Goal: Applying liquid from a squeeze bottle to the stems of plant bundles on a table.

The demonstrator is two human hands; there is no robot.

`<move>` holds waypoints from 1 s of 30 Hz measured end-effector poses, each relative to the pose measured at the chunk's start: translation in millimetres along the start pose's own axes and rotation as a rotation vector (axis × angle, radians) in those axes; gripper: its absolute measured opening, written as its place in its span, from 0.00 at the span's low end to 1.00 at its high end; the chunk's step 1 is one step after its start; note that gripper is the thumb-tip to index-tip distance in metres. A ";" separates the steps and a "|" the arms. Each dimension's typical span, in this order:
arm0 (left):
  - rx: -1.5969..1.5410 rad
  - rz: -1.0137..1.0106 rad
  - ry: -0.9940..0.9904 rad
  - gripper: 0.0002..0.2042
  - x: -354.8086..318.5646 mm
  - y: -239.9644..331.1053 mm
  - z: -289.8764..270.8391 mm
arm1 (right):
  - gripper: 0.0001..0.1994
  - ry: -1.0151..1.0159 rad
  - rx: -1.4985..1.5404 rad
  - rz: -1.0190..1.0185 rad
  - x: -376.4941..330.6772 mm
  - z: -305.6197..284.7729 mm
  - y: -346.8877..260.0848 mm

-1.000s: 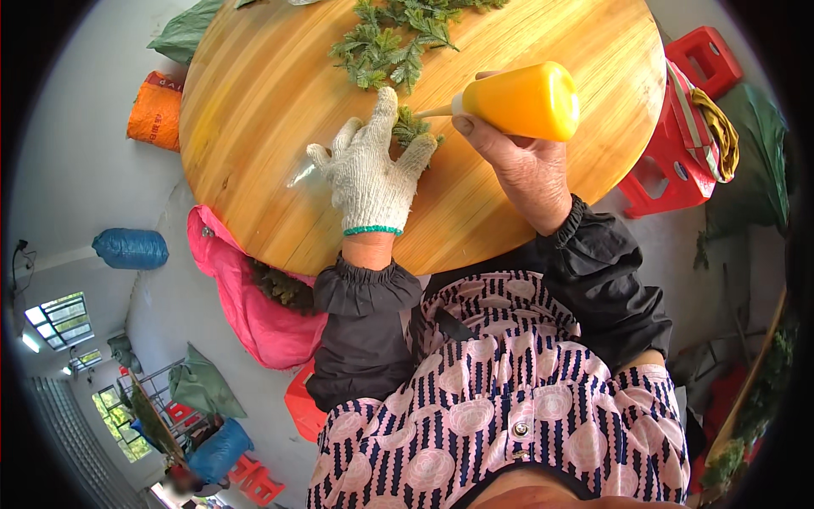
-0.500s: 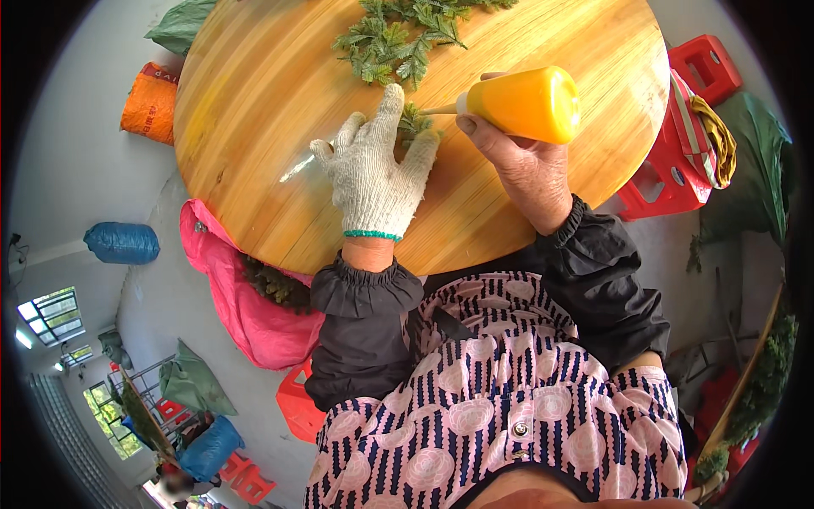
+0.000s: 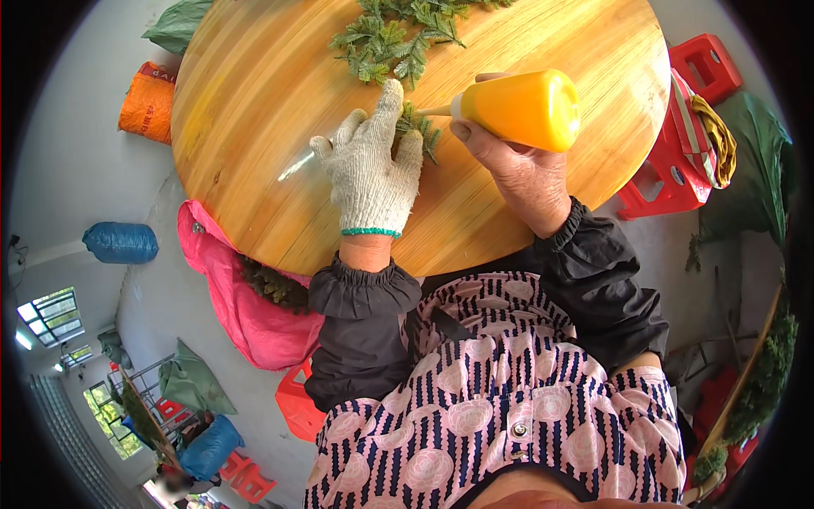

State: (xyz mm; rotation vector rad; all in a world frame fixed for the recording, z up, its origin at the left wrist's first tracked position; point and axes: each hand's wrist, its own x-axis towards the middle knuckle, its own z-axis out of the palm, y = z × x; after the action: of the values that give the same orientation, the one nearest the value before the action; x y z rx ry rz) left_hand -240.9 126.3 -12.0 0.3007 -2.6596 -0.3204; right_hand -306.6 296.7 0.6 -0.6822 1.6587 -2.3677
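My left hand (image 3: 370,174), in a white knitted glove with a green cuff edge, rests on the round wooden table (image 3: 271,102). Its fingers are spread, and the thumb and index finger lie against a small green sprig (image 3: 421,136). Whether they press it down is hard to tell. My bare right hand (image 3: 526,178) is wrapped round a yellow squeeze bottle (image 3: 526,109), tipped on its side. The bottle's thin nozzle (image 3: 435,110) points left and its tip meets the sprig. Part of the sprig is hidden by the glove.
More green artificial branches (image 3: 394,42) lie at the table's far side. A pink bag (image 3: 246,314) hangs by the left edge. Red stools (image 3: 661,178) and a dark green bag (image 3: 750,170) stand on the right. An orange bag (image 3: 148,102) sits at the far left.
My left thumb has drawn in toward the index finger, showing more of the sprig. The bottle and its nozzle have shifted slightly left.
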 end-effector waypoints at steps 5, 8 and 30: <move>0.031 -0.064 -0.075 0.31 0.2 3.4 -5.5 | 0.23 -0.030 -0.105 -0.037 1.5 0.4 8.8; 0.050 -0.040 -0.052 0.31 -1.1 0.6 -2.0 | 0.23 -0.042 -0.194 -0.092 -1.0 0.2 7.3; 0.077 -0.007 -0.014 0.26 -3.4 -3.8 0.9 | 0.18 -0.088 -0.652 -0.460 -10.2 -3.5 3.5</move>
State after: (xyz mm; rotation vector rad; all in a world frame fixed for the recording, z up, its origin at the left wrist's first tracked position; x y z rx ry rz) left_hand -237.8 123.7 -15.2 0.3328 -2.6895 -0.2227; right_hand -299.6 302.3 -6.3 -1.3782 2.4655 -1.9601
